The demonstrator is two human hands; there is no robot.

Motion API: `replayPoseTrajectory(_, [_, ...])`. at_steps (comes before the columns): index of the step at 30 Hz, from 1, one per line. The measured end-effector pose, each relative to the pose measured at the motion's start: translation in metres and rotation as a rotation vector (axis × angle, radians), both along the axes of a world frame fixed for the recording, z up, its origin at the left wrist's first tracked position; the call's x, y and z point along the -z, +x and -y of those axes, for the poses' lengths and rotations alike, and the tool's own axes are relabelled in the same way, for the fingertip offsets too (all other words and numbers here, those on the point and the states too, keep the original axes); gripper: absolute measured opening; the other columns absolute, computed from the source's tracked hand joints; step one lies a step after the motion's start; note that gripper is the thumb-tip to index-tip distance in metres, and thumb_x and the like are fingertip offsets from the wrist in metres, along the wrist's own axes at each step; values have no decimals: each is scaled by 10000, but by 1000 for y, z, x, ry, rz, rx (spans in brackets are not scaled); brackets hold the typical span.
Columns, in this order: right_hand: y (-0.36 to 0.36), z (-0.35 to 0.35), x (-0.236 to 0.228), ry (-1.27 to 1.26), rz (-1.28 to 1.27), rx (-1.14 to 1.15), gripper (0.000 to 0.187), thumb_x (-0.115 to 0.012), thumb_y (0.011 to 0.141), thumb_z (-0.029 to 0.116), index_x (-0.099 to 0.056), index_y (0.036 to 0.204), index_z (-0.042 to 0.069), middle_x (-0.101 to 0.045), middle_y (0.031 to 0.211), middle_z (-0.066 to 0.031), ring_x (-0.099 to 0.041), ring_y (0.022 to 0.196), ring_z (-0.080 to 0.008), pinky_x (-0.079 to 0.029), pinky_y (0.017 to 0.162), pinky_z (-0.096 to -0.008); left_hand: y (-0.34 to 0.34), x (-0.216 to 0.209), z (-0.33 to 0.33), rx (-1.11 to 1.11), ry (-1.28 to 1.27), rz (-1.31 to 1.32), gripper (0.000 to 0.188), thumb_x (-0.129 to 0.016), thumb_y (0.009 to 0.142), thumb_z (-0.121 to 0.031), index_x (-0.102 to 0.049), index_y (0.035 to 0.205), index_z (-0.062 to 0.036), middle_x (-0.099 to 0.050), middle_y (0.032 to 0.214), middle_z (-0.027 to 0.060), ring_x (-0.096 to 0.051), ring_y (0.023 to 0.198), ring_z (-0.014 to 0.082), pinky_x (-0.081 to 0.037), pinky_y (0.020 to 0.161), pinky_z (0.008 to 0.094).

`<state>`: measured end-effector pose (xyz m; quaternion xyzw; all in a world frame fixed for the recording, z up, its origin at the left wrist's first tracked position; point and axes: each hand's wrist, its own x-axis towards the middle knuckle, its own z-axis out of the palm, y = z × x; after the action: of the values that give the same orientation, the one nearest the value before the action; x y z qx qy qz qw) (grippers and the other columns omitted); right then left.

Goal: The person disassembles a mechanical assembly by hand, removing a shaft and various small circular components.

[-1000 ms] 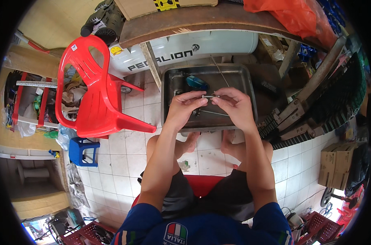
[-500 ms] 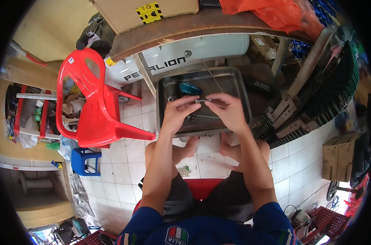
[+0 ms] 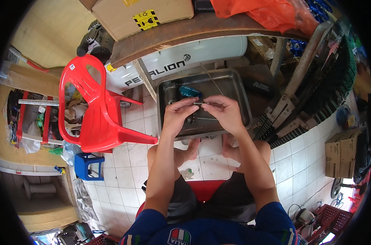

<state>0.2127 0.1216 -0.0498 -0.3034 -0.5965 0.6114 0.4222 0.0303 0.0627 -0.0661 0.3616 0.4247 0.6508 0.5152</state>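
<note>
Over a dark metal tray (image 3: 245,98), my two hands meet fingertip to fingertip around a small bolt-like metal part (image 3: 200,103). My left hand (image 3: 176,117) pinches its left end, while thumb and fingers of my right hand (image 3: 225,114) close on the right end. Inside the tray, just beyond my fingers, lies a teal tool housing (image 3: 189,91). A dark metal part (image 3: 173,90) sits left of it. One thin rod (image 3: 212,79) leans over the far rim; another rod (image 3: 206,119) lies below my hands, partly hidden.
A red plastic chair (image 3: 96,126) stands left, with a blue stool (image 3: 88,166) nearer me. Beyond the tray, a white tank (image 3: 214,48) lies under a wooden bench (image 3: 173,36). Metal-hinged dark slats (image 3: 289,134) lean at the right. Cardboard boxes (image 3: 340,155) stand farther right.
My fingertips have drawn closer together around the small metal part, so less of it shows. The view has shifted slightly; the tray's contents look unmoved.
</note>
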Motion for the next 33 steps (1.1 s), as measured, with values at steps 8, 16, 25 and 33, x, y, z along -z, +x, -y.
replayPoseTrajectory(8, [-5,5,-2,-46,-21,-16,204,-721,868,28,-668,1049,-49,-711,997,-122,-684,927,-157,-569,833,-276,12,11,-6,-113,103,157,259,-715,828,65,-677,1077,8,-644,1031,65,-616,949,141,-502,881,269])
replayPoseTrajectory(16, [-4,-2,2,-157,-222,-21,192,-699,881,15,-665,1057,-54,-707,987,-127,-691,901,-170,-589,815,-291,9,14,-9,-105,65,141,334,-713,845,27,-636,1168,-6,-644,1019,57,-618,951,151,-500,883,289])
replayPoseTrajectory(25, [-5,1,4,-81,-91,-1,199,-729,863,30,-672,1040,-41,-709,957,-102,-684,874,-143,-569,800,-259,6,21,-8,-78,23,99,265,-728,867,-73,-662,1108,15,-668,1004,62,-624,942,154,-500,850,291])
replayPoseTrajectory(33, [-3,-2,8,-109,-123,-24,199,-721,871,38,-668,1043,-46,-707,965,-112,-687,871,-157,-577,803,-278,7,6,-5,-24,64,54,298,-740,844,-37,-673,1129,19,-680,1136,118,-619,1070,171,-486,925,292])
